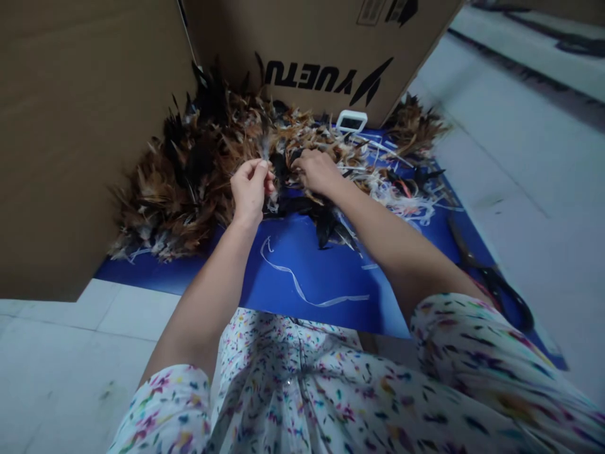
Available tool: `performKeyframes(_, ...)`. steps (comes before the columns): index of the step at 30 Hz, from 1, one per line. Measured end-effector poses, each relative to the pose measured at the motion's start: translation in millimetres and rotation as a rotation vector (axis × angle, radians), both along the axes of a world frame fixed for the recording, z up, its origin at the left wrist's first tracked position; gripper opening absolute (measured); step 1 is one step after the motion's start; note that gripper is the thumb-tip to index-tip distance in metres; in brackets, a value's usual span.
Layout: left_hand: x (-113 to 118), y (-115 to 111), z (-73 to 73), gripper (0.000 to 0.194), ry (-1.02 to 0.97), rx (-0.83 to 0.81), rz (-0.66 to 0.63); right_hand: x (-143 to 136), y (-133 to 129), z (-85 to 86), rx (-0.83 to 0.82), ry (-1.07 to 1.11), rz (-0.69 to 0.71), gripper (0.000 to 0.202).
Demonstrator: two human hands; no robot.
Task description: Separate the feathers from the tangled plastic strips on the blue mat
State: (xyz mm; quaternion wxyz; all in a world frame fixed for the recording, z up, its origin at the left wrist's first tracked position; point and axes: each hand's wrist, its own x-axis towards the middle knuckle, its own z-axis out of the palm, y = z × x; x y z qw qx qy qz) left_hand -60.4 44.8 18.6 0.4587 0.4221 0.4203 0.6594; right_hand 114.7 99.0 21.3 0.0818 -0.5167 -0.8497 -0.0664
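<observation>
My left hand (251, 188) is closed in a pinch on a greyish feather (264, 146), whose tip points up and away from me. Just to the right, my right hand (317, 170) reaches down into the pile of brown and black feathers (227, 135). Its fingers are bent at dark feathers, and the fingertips are partly hidden, so I cannot make out what they hold. Below both hands, loose black feathers (324, 222) lie on the blue sheet (302, 258). A white strip of ribbon (295, 280) curls on the sheet nearer to me.
Cardboard boxes stand at the left (89, 145) and back (312, 38). A small white-framed display (351, 122) rests against the back box. White strips (401, 198) lie tangled at the right, with another feather bunch (416, 126) behind. Black-handled scissors (494, 277) lie near the right edge.
</observation>
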Motion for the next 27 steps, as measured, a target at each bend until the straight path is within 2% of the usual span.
performKeyframes(3,0,-1,0.3,0.018,-0.011,-0.006,0.001,-8,13,-4.4,-0.043,-0.059,-0.085,0.033)
performKeyframes(5,0,0,0.4,0.017,-0.017,-0.009,-0.003,-8,18,-6.4,-0.058,0.005,-0.073,0.027)
performKeyframes(10,1,-1,1.3,0.016,-0.022,-0.016,-0.005,1,21,-1.0,-0.074,0.489,-0.040,0.018)
performKeyframes(15,2,-4,3.8,0.017,-0.040,-0.021,0.001,9,-4,19.3,-0.183,0.994,-0.091,0.005)
performKeyframes(18,3,-5,4.0,0.017,-0.041,-0.008,-0.011,12,-25,29.5,-0.290,1.213,-0.108,0.017)
performKeyframes(22,5,-4,2.0,0.017,-0.047,-0.009,-0.028,14,-44,37.2,-0.444,1.417,-0.151,0.026)
performKeyframes(27,6,-5,-0.1,0.016,-0.055,-0.029,-0.062,9,-52,41.5,-0.527,1.555,-0.152,0.028)
